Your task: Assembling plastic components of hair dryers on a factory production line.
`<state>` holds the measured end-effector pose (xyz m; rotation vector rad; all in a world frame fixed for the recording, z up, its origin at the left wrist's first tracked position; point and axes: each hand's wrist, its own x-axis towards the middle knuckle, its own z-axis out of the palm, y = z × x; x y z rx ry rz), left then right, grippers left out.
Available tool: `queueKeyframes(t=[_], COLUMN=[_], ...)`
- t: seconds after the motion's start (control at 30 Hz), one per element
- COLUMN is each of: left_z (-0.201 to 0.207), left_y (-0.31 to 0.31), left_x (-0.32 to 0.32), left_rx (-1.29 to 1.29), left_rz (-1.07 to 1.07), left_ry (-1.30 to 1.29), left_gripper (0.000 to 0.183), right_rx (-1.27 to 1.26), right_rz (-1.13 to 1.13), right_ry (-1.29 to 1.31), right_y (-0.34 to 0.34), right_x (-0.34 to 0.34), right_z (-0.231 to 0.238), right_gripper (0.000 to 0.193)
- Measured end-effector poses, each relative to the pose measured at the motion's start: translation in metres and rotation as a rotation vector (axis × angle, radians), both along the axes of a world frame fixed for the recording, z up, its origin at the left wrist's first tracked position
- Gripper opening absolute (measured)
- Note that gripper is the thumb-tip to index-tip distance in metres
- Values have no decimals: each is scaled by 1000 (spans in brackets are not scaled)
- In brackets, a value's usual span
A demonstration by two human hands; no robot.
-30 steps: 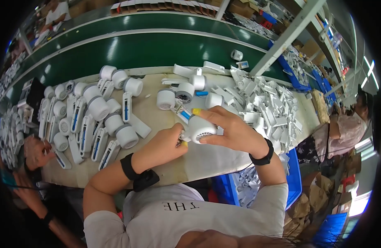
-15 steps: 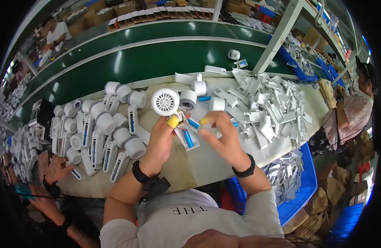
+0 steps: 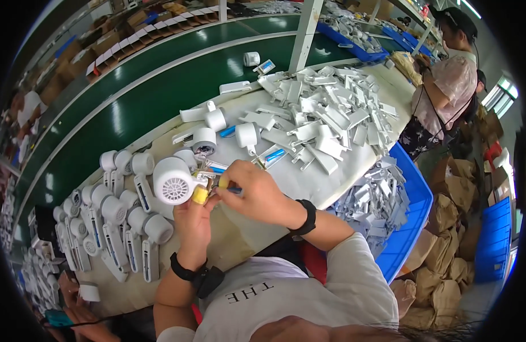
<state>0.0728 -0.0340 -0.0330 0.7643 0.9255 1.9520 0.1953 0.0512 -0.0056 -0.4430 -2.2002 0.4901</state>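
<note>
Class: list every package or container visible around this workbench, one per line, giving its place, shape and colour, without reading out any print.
Blue crate: right of the bench, rectangular, holds white parts.
Brown bags: floor at right, crumpled.
Cardboard boxes: beyond the green conveyor, brown.
Blue tray: far shelf, shallow.

Left hand (image 3: 193, 219) and right hand (image 3: 256, 194) close together, fingers curled.

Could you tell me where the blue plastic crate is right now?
In the head view, the blue plastic crate sits at the person's right, against the table edge.
</note>
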Motion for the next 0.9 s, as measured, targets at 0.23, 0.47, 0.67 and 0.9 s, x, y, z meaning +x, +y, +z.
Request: queueKeyframes(t=[0.23, 0.47, 0.67, 0.9], left_z=[-12, 0, -7, -9], left_y=[5, 1, -1, -3], left_x=[-5, 7, 4, -11], left_rx=[-6, 0, -32, -19], left_rz=[-108, -66, -146, -22], left_ry=[-335, -205, -171, -209], left_gripper=[24, 31, 34, 34], right_rx=[18, 244, -173, -15], right_rz=[-97, -156, -189, -588], right_ry=[0, -40, -28, -205], right_y=[-1, 0, 11, 50], right_x=[21, 12, 25, 111], right_z=[-2, -11, -9, -7], right_gripper=[27, 23, 16, 32])
